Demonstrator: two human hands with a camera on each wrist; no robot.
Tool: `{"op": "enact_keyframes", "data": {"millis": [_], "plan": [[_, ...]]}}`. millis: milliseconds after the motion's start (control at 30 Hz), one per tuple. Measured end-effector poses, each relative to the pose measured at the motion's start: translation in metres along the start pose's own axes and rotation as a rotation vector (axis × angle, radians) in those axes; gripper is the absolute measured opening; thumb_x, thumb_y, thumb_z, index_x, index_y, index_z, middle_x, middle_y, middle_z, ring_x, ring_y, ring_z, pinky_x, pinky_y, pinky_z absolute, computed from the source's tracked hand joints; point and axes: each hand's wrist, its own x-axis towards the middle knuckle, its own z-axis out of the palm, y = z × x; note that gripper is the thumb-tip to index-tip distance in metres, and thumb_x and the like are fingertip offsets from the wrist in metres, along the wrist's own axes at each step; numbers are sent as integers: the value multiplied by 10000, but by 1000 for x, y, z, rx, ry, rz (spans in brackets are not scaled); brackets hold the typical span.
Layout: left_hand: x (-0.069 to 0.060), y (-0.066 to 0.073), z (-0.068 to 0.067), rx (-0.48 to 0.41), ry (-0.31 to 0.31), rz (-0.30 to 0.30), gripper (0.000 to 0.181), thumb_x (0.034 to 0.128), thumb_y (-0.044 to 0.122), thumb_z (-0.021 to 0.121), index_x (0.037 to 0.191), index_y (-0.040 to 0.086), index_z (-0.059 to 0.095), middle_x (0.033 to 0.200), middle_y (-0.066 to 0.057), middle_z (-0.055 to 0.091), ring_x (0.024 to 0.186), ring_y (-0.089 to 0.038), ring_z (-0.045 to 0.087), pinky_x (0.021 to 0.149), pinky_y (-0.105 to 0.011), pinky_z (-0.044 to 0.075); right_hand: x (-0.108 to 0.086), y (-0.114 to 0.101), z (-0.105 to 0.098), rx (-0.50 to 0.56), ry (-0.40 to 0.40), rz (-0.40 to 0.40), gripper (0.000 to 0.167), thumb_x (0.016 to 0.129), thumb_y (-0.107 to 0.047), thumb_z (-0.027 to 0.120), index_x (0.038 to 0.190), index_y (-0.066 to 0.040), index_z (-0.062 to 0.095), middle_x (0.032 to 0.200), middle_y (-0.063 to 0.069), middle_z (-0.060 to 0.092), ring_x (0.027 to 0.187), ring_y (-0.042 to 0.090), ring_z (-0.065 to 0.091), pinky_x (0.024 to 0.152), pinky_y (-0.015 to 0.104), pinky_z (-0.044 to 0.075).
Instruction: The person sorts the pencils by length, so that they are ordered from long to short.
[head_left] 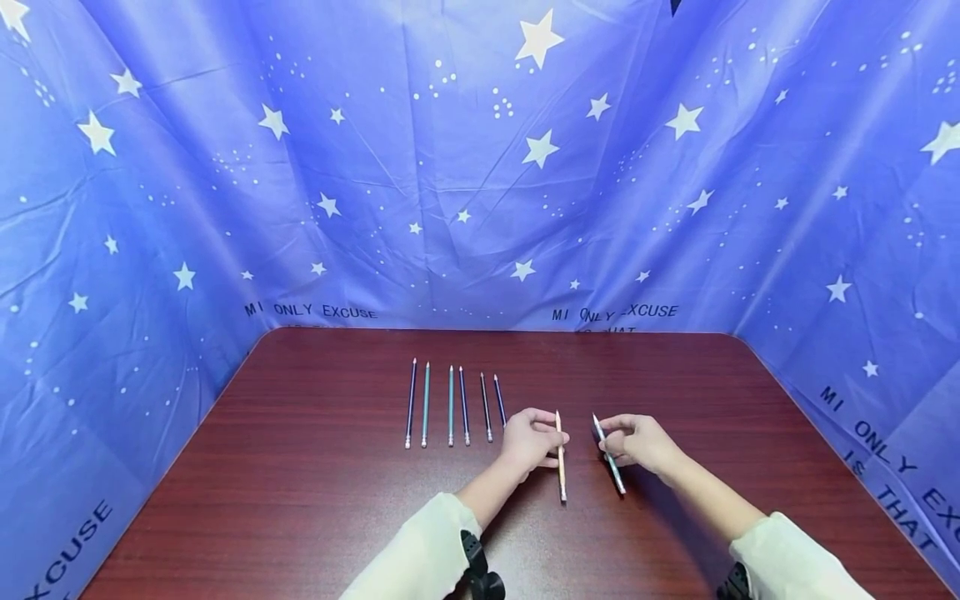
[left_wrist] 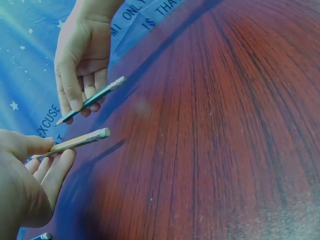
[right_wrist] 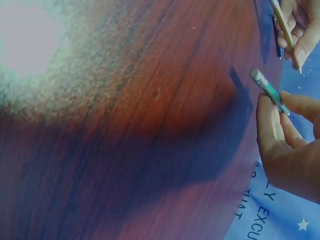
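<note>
My left hand (head_left: 527, 442) pinches a yellow pencil (head_left: 561, 471) between thumb and fingers, its sharpened tip pointing away and its eraser end toward me. To the right, my right hand (head_left: 643, 443) pinches a green pencil (head_left: 612, 465), tilted, with the tip also pointing away. The left wrist view shows both the yellow pencil (left_wrist: 82, 140) and the green pencil (left_wrist: 102, 94) held above the table, their shadows below. In the right wrist view the eraser end of the green pencil (right_wrist: 268, 87) sticks out past the fingertips. Part of the green pencil is hidden there by the fingers.
Left of my hands, several pencils lie in a row on the dark red wooden table (head_left: 300, 467), among them a teal pencil (head_left: 426, 404) and a dark blue pencil (head_left: 411, 404). The rightmost blue pencil (head_left: 498, 398) is partly covered by my left hand. A starry blue curtain (head_left: 450, 167) surrounds the table.
</note>
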Motion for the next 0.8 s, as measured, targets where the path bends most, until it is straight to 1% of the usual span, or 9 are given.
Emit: {"op": "enact_keyframes", "data": {"millis": [167, 267, 467, 800], "plan": [[-1, 1, -5, -33, 28, -6, 291, 735, -33, 716, 999, 1, 597, 798, -68, 630, 663, -212, 684, 533, -323, 577, 2, -2, 0, 42, -38, -1, 494, 837, -7, 600, 1260, 181, 426, 872, 123, 694, 730, 141, 646, 684, 328, 579], [-2, 1, -7, -36, 37, -6, 302, 737, -20, 719, 1012, -1, 595, 810, -76, 633, 658, -208, 682, 538, -327, 578, 5, -2, -1, 71, -55, -3, 500, 845, -14, 592, 1275, 171, 416, 872, 100, 689, 733, 138, 647, 685, 311, 575], [-2, 1, -9, -30, 61, -6, 311, 739, 1, 727, 1022, 6, 599, 824, -83, 642, 609, -144, 650, 542, -319, 579, 7, -2, 1, 110, -86, -19, 516, 845, -20, 589, 1284, 174, 398, 874, 76, 688, 735, 128, 648, 683, 295, 572], [-4, 3, -11, -44, 79, -4, 318, 734, 7, 734, 1022, 8, 598, 819, -81, 644, 589, -111, 629, 544, -322, 579, 9, -2, 6, 133, -74, -16, 534, 832, -29, 618, 1283, 166, 407, 860, 39, 685, 740, 115, 648, 694, 292, 573]]}}
